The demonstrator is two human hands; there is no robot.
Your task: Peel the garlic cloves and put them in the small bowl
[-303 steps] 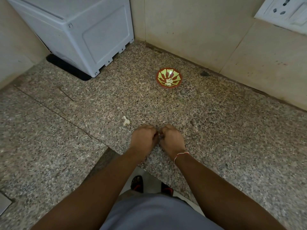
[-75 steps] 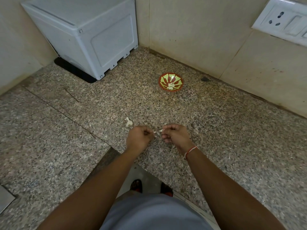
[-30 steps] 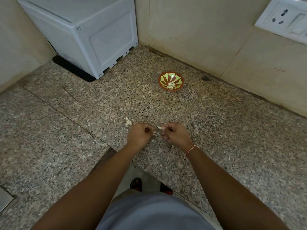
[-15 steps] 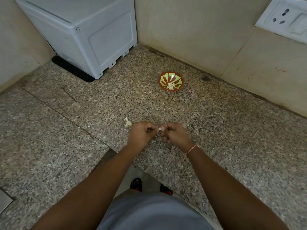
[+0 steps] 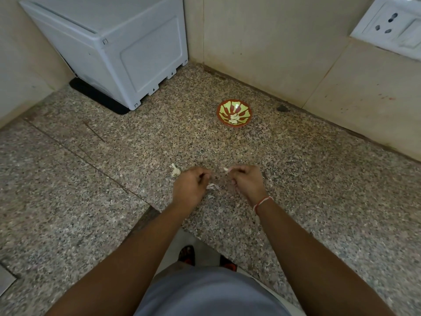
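A small red-and-green bowl (image 5: 234, 112) stands on the granite counter near the back wall, with several peeled white cloves inside. My right hand (image 5: 247, 182) pinches a garlic clove (image 5: 226, 169) at its fingertips. A short gap to the left, my left hand (image 5: 190, 187) has its fingers curled; a scrap of white peel (image 5: 210, 185) shows at its fingertips, and whether it is held or lying on the counter I cannot tell. A piece of garlic (image 5: 175, 171) lies on the counter just left of my left hand.
A grey-white plastic box (image 5: 118, 44) on a black mat fills the back left corner. Tiled walls close the back, with a white socket plate (image 5: 391, 26) at the upper right. The counter's inner edge (image 5: 145, 213) runs below my forearms. Peel scraps (image 5: 210, 197) lie between my hands.
My hands, which met at the clove half a second ago, have drawn apart. The clove stays with my right hand and a scrap of peel shows by my left.
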